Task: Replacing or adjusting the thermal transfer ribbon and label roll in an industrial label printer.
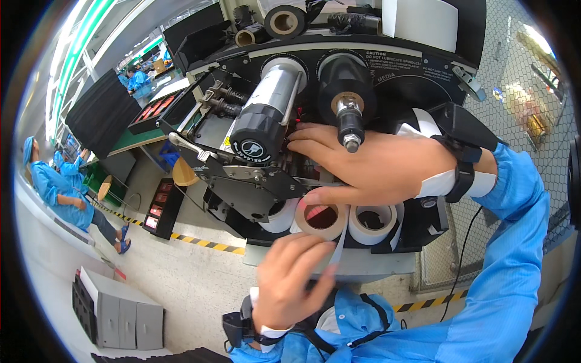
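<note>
My right hand [363, 164] reaches into the open label printer with its fingers stretched out flat. Its fingertips go in beneath the silver spindle with the black knob [253, 134], and what they touch there is hidden. The right thumb lies over the top rim of a roll of labels [302, 222] with a brown core. My left hand [293, 278] is just below that roll, a little blurred, fingers loosely bent and thumb apart. Beside its fingertips hangs a narrow white strip [341, 245]; I see no hold on it. Another white roll [357, 235] stands to the right.
A black ribbon roll [344, 78] sits on the second spindle above my right hand. Spare ribbon rolls [285, 22] lie on top. Wire mesh [514, 121] borders the right side. A grey cabinet [121, 314] stands lower left; a person in blue [66, 187] is at far left.
</note>
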Motion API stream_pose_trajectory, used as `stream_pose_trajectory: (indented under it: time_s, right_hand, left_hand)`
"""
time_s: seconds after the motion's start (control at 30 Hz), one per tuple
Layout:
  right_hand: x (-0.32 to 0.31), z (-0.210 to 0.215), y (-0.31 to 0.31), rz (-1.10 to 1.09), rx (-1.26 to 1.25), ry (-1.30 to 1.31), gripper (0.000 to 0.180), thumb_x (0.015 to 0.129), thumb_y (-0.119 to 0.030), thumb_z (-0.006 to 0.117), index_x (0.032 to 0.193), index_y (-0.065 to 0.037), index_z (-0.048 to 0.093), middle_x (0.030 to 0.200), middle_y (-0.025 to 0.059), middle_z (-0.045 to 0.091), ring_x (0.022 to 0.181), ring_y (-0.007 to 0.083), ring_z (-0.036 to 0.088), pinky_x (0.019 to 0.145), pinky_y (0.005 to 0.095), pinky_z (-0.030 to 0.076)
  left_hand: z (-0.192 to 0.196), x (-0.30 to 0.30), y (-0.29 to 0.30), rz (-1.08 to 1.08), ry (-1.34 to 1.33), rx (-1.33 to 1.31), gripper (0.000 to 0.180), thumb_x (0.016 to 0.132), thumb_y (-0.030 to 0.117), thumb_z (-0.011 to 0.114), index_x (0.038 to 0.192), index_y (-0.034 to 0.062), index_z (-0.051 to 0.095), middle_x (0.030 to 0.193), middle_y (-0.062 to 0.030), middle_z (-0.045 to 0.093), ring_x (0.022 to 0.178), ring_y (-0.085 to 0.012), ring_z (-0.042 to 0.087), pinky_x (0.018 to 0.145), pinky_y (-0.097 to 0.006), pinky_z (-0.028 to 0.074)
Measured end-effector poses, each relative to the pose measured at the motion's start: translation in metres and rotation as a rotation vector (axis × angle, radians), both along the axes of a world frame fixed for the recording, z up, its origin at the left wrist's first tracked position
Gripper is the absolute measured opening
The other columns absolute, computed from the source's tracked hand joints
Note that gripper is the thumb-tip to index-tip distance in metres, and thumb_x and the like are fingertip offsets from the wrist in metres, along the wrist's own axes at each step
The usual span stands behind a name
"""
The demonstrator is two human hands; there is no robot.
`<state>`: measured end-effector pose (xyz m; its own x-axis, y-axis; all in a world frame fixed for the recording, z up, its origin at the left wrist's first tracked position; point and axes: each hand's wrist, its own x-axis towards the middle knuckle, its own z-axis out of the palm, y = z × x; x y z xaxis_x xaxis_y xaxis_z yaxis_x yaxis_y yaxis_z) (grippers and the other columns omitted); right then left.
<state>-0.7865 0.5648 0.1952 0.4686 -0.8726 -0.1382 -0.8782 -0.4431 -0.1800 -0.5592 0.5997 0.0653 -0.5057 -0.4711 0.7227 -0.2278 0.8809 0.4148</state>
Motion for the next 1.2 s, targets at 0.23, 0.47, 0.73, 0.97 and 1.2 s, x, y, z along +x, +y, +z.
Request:
stream_pose_trajectory:
  time_s: [0.23,0.47,0.73,0.97,1.2]
  right_hand:
    - [-0.016,-0.038,-0.020,0.338,-0.464,-0.229,0.066,0.107,-0.046,0.056,0.138,0.011,0.045,0.095,0.0290,0.067,0.083,0.0437,0.071,0.074,0.0482,0.059]
    - [-0.014,-0.033,-0.017,0.239,-0.452,-0.158,0.060,0.107,-0.045,0.056,0.130,0.010,0.048,0.087,0.0264,0.069,0.086,0.0422,0.072,0.075,0.0486,0.059]
    - [-0.017,-0.030,-0.014,0.132,-0.192,-0.151,0.068,0.109,-0.050,0.048,0.148,0.006,0.040,0.153,0.0245,0.048,0.146,0.0395,0.044,0.116,0.0458,0.048]
    - [-0.013,-0.025,-0.019,0.121,-0.163,-0.112,0.062,0.108,-0.045,0.053,0.144,0.006,0.045,0.149,0.0234,0.051,0.139,0.0386,0.052,0.112,0.0446,0.051]
    - [-0.023,-0.036,-0.016,0.245,-0.291,0.015,0.059,0.108,-0.045,0.054,0.142,0.003,0.047,0.144,0.0213,0.054,0.127,0.0377,0.060,0.103,0.0453,0.056]
  left_hand:
    - [0.016,0.073,-0.078,0.453,0.535,0.139,0.021,0.102,0.006,0.055,0.117,-0.0003,0.067,0.109,-0.0085,0.068,0.101,-0.0148,0.062,0.086,-0.029,0.047]
    - [0.029,0.112,-0.198,0.008,0.501,0.471,0.022,0.100,-0.002,0.054,0.116,-0.0086,0.068,0.110,-0.0058,0.068,0.100,-0.0099,0.060,0.095,-0.023,0.044]
    - [0.016,0.151,-0.278,0.004,0.005,0.542,0.037,0.104,0.000,0.049,0.141,-0.0019,0.055,0.125,-0.0128,0.067,0.109,-0.0211,0.070,0.094,-0.034,0.057]
    - [0.018,0.222,-0.331,0.295,-0.736,-0.367,0.030,0.094,0.012,0.064,0.121,0.0047,0.072,0.131,-0.0195,0.066,0.132,-0.0424,0.054,0.114,-0.054,0.040]
    - [0.029,0.220,-0.318,0.308,-0.548,-0.180,0.025,0.093,0.015,0.064,0.115,0.0044,0.073,0.128,-0.0194,0.067,0.131,-0.0426,0.055,0.112,-0.054,0.040]
